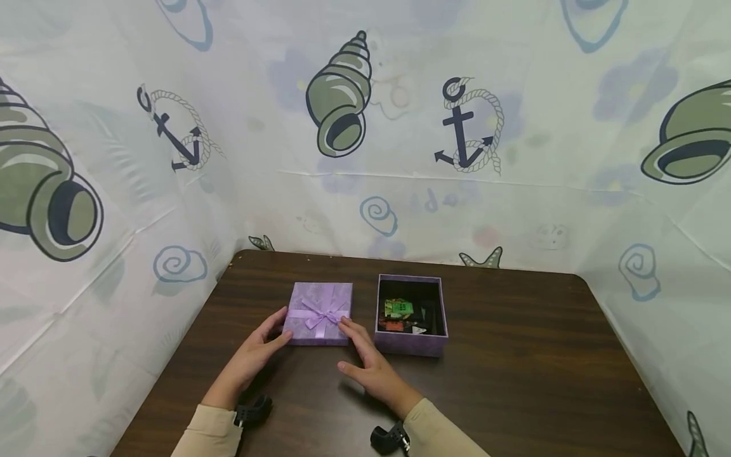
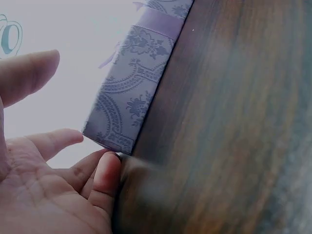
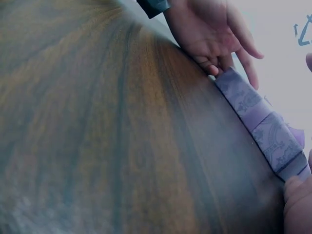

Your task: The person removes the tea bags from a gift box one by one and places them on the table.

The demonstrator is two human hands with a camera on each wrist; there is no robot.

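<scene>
A lilac patterned gift box lid (image 1: 305, 299) lies on the table, its ribbon bow (image 1: 322, 317) facing up. At its left side, my left hand (image 1: 251, 357) has its fingers along the edge, with the thumb near the front corner. In the left wrist view the fingertips meet the corner of the lid's side wall (image 2: 129, 80), and the thumb stands apart from it. My right hand (image 1: 377, 376) touches the lid's right edge with extended fingertips, thumb held away. Right beside that hand stands the uncovered purple box (image 1: 411, 346), holding a green packet (image 1: 398, 309) and a red item (image 1: 394, 325).
The dark wooden table (image 1: 525, 355) extends to the right and toward the front. A pale curtain (image 1: 400, 127) printed with shells and anchors hangs behind it and on both sides. Each wrist wears a black device (image 1: 254, 411) on a strap.
</scene>
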